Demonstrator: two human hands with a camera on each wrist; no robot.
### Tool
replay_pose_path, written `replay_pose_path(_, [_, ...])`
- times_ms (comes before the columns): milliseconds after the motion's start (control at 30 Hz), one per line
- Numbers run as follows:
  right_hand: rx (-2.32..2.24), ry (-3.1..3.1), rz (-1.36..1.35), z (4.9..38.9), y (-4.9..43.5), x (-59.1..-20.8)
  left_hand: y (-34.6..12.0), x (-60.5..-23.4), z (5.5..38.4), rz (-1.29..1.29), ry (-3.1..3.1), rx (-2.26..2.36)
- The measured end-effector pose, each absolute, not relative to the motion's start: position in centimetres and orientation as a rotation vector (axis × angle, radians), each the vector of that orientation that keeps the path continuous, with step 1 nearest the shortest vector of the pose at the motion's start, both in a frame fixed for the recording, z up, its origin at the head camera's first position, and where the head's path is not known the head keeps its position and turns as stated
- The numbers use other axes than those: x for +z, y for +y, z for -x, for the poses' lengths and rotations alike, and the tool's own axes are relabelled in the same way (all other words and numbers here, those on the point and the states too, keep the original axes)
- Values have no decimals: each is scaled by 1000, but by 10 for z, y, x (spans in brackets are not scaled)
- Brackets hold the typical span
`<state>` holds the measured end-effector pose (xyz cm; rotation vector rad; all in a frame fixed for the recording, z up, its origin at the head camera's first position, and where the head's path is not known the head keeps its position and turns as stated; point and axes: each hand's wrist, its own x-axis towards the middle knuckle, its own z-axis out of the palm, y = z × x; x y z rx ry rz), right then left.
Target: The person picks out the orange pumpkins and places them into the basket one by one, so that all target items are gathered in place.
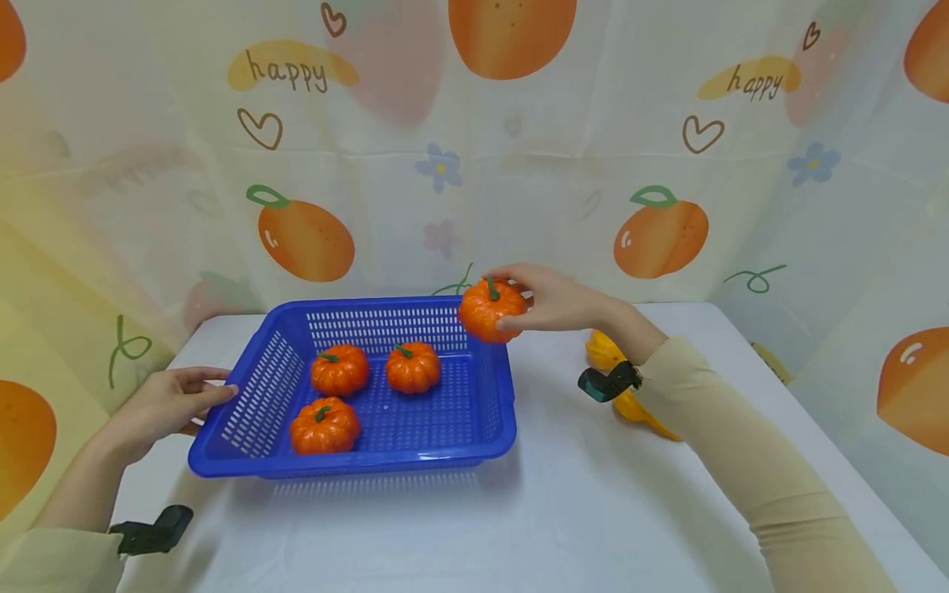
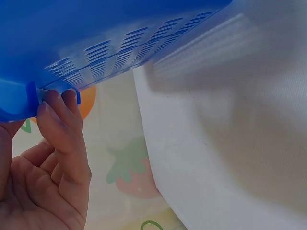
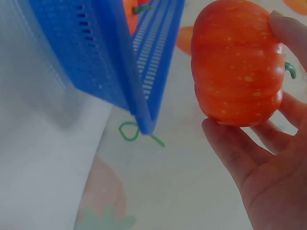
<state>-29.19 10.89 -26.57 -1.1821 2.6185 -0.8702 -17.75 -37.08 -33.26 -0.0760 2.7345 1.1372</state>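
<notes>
A blue plastic basket (image 1: 356, 469) with slotted walls holds three small orange pumpkins, among them one at the front (image 1: 324, 426). My left hand (image 1: 166, 403) grips the basket's left rim, thumb on top and fingers curled underneath, as the left wrist view shows. At the basket's back right corner, my right hand (image 1: 552, 301) holds another orange pumpkin (image 1: 491, 309) between thumb and fingers, level with the rim. Its green stem (image 3: 290, 70) points toward the palm in the right wrist view.
On the white table (image 1: 578, 511), a yellow gourd-like thing (image 1: 638, 409) lies to the right, partly hidden behind the right wrist. A printed curtain (image 1: 519, 198) hangs close behind the table. Shadow falls on the cloth below the basket's front.
</notes>
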Motion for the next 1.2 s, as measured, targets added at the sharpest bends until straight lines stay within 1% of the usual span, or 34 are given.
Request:
replay_pose_path(533, [-662,2558,1231,288,63,-264,-372,-332,177,62,2730,1160])
replay_pose_path(1200, [-521,2426,1292,287,7,-281,-373,-333,178,50,2745,1149])
